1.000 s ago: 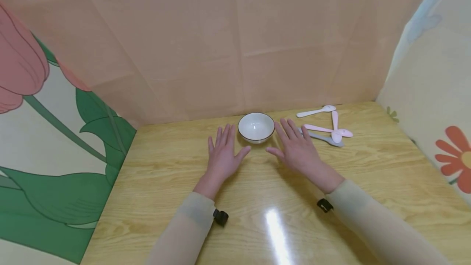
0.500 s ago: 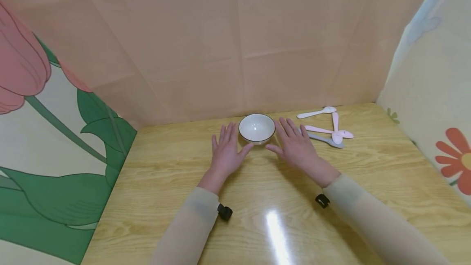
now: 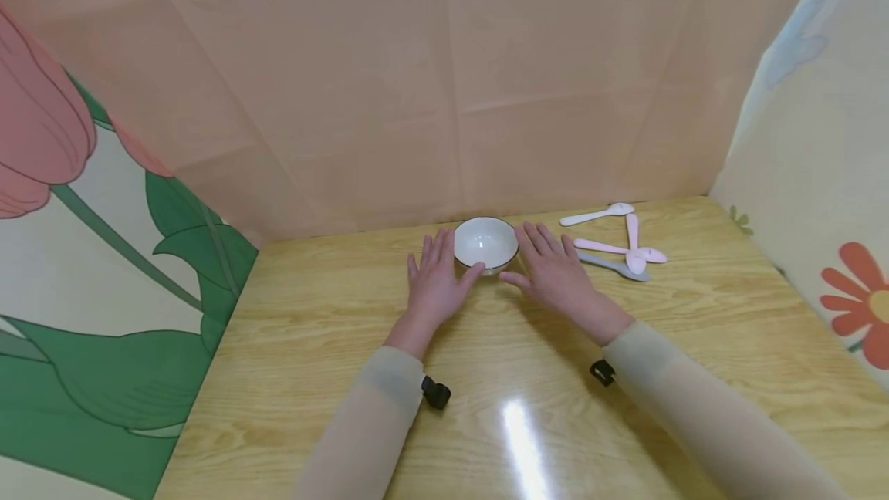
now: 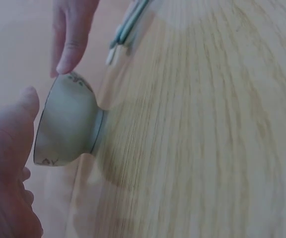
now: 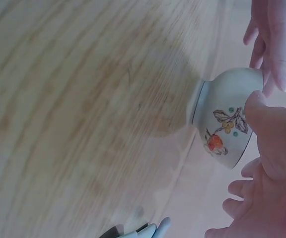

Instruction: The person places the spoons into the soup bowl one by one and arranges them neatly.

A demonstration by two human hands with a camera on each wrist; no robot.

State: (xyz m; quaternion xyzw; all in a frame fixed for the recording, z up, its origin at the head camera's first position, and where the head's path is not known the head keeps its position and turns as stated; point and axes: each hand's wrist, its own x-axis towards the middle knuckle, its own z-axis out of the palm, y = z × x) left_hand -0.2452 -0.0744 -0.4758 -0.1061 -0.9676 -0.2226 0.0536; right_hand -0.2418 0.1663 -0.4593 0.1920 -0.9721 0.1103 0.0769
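Observation:
A small white bowl [image 3: 486,242] with a dark rim stands upright near the back of the table, with a painted fruit-and-leaf pattern visible on its side in the right wrist view. To its left is my left hand [image 3: 437,284], fingers straight, its thumb overlapping the bowl's near rim in the head view. On the other side, my right hand [image 3: 559,276] has its fingers extended beside the bowl and its thumb pointing inward. Both hands are at the rim; whether every finger touches it I cannot tell.
To the right of the right hand lie a white spoon [image 3: 597,214], crossed pink spoons [image 3: 603,246] and a grey spoon [image 3: 614,262]. A pinkish cloth backdrop [image 3: 347,99] rises behind the wooden table [image 3: 312,330]. Flower-printed panels [image 3: 854,176] flank the sides.
My left hand has moved right and slightly forward, up to the bowl, its thumb now over the near rim. The right hand has shifted only slightly. The bowl stays essentially where it was.

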